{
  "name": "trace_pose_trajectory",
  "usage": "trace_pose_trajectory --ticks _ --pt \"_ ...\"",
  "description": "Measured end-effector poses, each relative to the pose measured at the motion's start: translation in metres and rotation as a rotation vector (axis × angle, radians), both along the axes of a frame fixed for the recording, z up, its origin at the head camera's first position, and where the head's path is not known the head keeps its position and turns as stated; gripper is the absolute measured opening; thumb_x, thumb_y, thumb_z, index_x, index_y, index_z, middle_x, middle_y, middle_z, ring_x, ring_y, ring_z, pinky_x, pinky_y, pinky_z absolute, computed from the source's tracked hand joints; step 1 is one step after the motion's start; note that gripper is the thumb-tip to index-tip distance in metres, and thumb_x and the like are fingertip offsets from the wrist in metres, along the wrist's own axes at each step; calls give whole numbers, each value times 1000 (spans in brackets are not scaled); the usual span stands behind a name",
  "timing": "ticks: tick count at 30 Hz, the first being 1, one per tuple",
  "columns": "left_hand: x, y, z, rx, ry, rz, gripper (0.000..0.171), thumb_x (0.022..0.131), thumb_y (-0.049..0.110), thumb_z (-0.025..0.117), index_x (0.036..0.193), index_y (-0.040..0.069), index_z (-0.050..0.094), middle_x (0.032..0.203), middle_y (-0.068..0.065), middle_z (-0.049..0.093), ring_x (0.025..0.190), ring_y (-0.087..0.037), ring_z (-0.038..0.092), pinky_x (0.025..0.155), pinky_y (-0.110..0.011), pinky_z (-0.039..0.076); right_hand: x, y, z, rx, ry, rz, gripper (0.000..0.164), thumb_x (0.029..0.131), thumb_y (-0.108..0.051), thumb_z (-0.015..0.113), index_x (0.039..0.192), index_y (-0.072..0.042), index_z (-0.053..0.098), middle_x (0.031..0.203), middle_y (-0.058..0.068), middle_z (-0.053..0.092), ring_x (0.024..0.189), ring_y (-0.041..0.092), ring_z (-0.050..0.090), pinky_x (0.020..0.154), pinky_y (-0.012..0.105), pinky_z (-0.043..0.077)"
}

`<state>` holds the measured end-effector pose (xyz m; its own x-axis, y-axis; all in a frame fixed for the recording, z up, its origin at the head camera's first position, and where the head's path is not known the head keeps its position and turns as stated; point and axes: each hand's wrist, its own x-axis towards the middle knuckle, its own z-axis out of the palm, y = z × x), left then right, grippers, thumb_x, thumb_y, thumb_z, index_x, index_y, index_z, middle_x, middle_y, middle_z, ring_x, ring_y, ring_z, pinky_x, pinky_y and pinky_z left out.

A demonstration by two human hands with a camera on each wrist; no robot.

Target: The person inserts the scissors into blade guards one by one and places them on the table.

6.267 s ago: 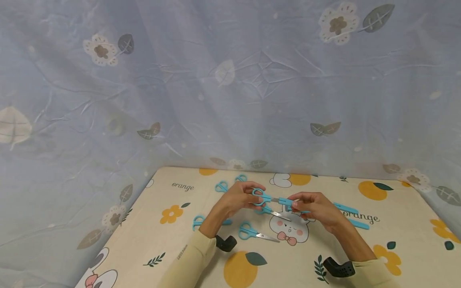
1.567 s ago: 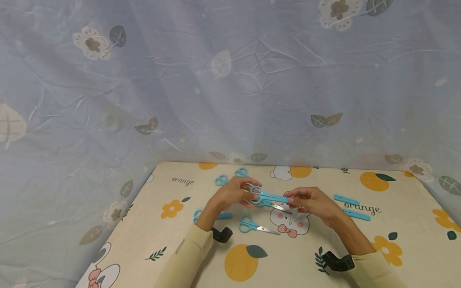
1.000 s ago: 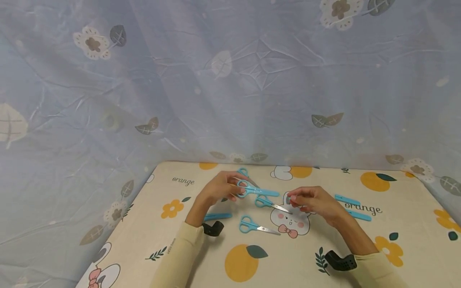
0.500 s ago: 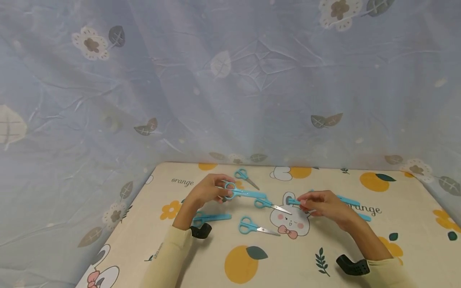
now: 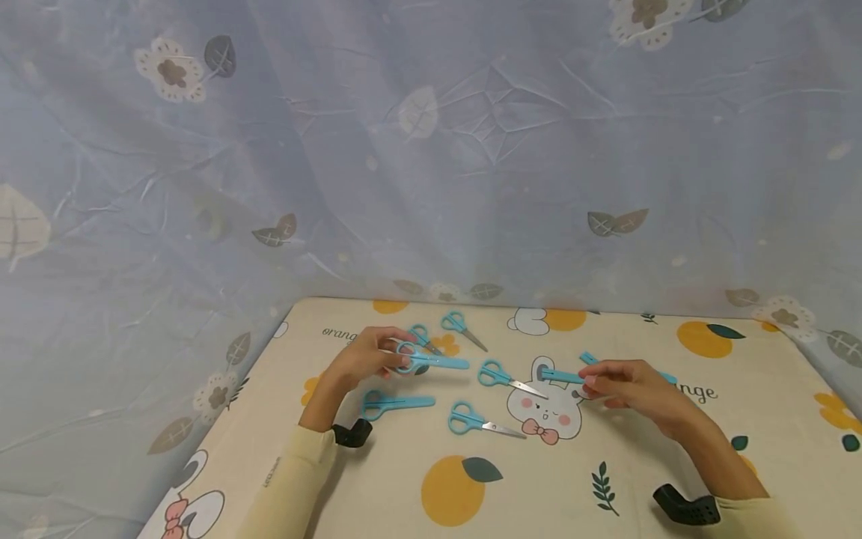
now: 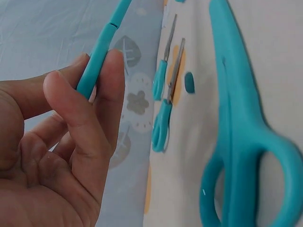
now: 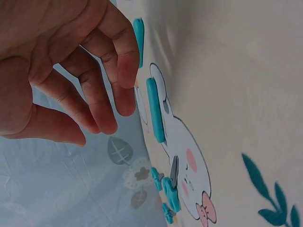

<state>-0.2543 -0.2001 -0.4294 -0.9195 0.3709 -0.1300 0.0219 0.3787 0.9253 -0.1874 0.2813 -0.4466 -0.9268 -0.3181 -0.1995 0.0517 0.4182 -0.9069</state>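
In the head view my left hand (image 5: 367, 361) pinches the handle of a pair of blue scissors (image 5: 431, 361) between thumb and fingers. A blue cap covers their blades, and they hang above the cloth, pointing right. My right hand (image 5: 629, 389) hovers over a loose blue blade cap (image 5: 562, 376) lying on the printed rabbit's ear. The right wrist view shows that hand's fingers (image 7: 99, 109) loosely bent with nothing in them, apart from the cap. A second loose cap (image 5: 589, 358) lies just beyond; another is mostly hidden behind the right hand.
Below the left hand lies another capped pair of scissors (image 5: 397, 403). Several bare-bladed scissors lie around the middle, including one pair in front (image 5: 481, 421) and one at the back (image 5: 463, 329). A patterned curtain (image 5: 431, 187) rises behind the table (image 5: 572, 494).
Earlier, both hands held the scissors with bare blade partly showing; the cap then slid fully over it. The left hand has carried them left, while the right let go and moved right.
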Motion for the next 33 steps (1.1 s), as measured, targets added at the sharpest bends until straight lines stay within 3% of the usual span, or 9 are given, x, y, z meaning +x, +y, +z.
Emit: trace_pose_trajectory --ticks 13,22,33 --pt "5 -25 -10 -54 11 54 44 99 6 74 141 0 66 116 -15 77 89 -33 77 63 -30 58 5 18 -3 18 -27 -3 50 110 -30 64 143 7 60 132 17 74 114 20 72 92 32 63" --pt "9 -39 -16 -50 -22 86 44 99 8 76 141 -1 65 119 -14 76 87 -23 76 64 -29 58 10 33 -6 29 -25 -21 50 111 -29 63 144 8 60 131 16 74 111 13 73 91 32 64" --pt "7 -43 -20 -69 -32 65 43 99 6 74 141 -1 65 113 -13 76 80 -21 77 62 -28 58 6 40 -6 89 -15 -47 50 111 -32 62 144 6 60 138 20 71 112 16 73 90 32 65"
